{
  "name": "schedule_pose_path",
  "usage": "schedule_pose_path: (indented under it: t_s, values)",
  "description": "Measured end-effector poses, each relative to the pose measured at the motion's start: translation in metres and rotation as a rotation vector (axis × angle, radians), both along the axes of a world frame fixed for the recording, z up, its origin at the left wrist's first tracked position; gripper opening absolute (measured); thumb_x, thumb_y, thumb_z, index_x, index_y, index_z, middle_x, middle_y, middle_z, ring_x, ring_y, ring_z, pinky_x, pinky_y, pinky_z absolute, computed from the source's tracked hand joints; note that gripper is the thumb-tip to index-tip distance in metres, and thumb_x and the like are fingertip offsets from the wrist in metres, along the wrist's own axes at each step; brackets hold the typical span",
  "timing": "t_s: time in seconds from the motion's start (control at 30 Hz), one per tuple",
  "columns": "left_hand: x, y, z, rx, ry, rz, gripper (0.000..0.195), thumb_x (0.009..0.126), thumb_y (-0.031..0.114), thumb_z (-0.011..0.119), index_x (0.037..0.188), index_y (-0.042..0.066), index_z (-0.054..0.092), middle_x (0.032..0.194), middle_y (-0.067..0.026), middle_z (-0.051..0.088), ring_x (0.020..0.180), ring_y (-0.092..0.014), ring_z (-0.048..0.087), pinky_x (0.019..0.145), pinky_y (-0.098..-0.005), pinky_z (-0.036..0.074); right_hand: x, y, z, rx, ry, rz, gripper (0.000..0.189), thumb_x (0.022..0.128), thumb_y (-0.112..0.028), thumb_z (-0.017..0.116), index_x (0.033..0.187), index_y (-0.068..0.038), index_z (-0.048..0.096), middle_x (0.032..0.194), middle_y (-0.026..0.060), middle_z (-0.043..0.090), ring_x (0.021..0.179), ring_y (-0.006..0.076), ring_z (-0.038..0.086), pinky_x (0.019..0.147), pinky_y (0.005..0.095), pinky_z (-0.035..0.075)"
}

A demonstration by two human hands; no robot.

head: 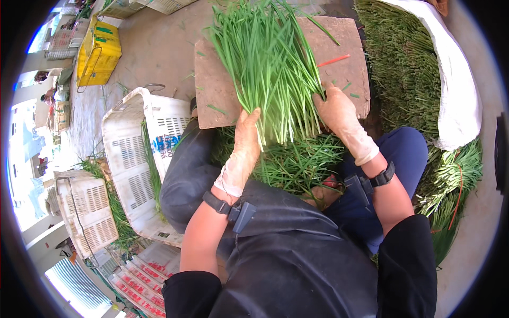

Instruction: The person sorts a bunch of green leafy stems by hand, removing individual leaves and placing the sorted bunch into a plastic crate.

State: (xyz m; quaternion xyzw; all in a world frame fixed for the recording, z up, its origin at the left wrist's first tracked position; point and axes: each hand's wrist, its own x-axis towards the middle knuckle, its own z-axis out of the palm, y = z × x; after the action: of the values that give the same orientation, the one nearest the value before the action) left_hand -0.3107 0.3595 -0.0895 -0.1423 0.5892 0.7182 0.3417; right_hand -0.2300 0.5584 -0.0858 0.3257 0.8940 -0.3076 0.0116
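Note:
A loose, spread bunch of long green stalks with pale cut ends, like garlic chives (274,79), lies on a brown board (216,87), its pale ends towards me. Both hands wear thin, pale, translucent gloves. My left hand (247,139) holds the bunch's left edge near the pale ends, thumb and fingers against the stalks. On the right edge, my right hand (338,109) touches the stalks with thumb and fingers; whether it grips any is hard to tell. A red strip (333,61) lies on the board, right of the stalks. Loose green leaves (298,163) lie heaped below, between my legs.
Densely packed stalks (405,67) beside white sheeting (457,79) stand on the right, with a tied bunch (457,175) below. At left are a white plastic crate (129,159), a smaller crate (87,206) and a yellow crate (99,53). My knees flank the leaf heap.

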Motion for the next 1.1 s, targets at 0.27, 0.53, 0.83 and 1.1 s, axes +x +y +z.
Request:
schedule_pose_path:
  t_s: [0.27,0.53,0.83,1.1]
  values:
    - [0.002,0.025,-0.013,-0.500,0.728,-0.200,0.069,0.070,0.034,0.084,0.116,-0.006,0.051,0.115,-0.0225,0.059,0.106,-0.030,0.058,0.092,-0.0405,0.045,0.000,-0.020,0.000,0.018,-0.008,0.073,0.075,0.080,-0.032,0.073,0.139,-0.003,0.037,0.117,0.0266,0.055,0.105,0.0425,0.058,0.087,0.0467,0.050]
    - [-0.030,-0.014,-0.015,0.050,-0.080,0.064,0.033,0.087,0.010,0.049,0.118,-0.003,0.055,0.104,-0.0157,0.066,0.091,-0.027,0.066,0.085,-0.0384,0.055,-0.005,-0.001,-0.009,-0.186,0.054,-0.053,0.065,0.080,-0.015,0.062,0.138,0.003,0.038,0.112,0.0299,0.060,0.104,0.0433,0.060,0.089,0.0467,0.049]
    - [-0.030,-0.031,-0.017,0.235,-0.302,0.161,0.036,0.088,0.018,0.044,0.115,-0.003,0.056,0.107,-0.0188,0.066,0.091,-0.034,0.067,0.081,-0.0497,0.056,-0.010,-0.017,0.013,0.150,0.388,0.075,0.062,0.085,-0.034,0.066,0.134,-0.001,0.045,0.112,0.0250,0.062,0.093,0.0401,0.061,0.086,0.0449,0.049]
    - [-0.018,-0.010,0.003,0.246,-0.205,0.050,0.036,0.091,0.021,0.051,0.121,0.000,0.053,0.108,-0.0113,0.065,0.094,-0.027,0.066,0.086,-0.0401,0.053,-0.003,-0.070,0.014,-0.407,-0.006,0.291,0.048,0.086,-0.033,0.066,0.119,0.000,0.051,0.090,0.0262,0.065,0.086,0.0424,0.064,0.076,0.0475,0.051]
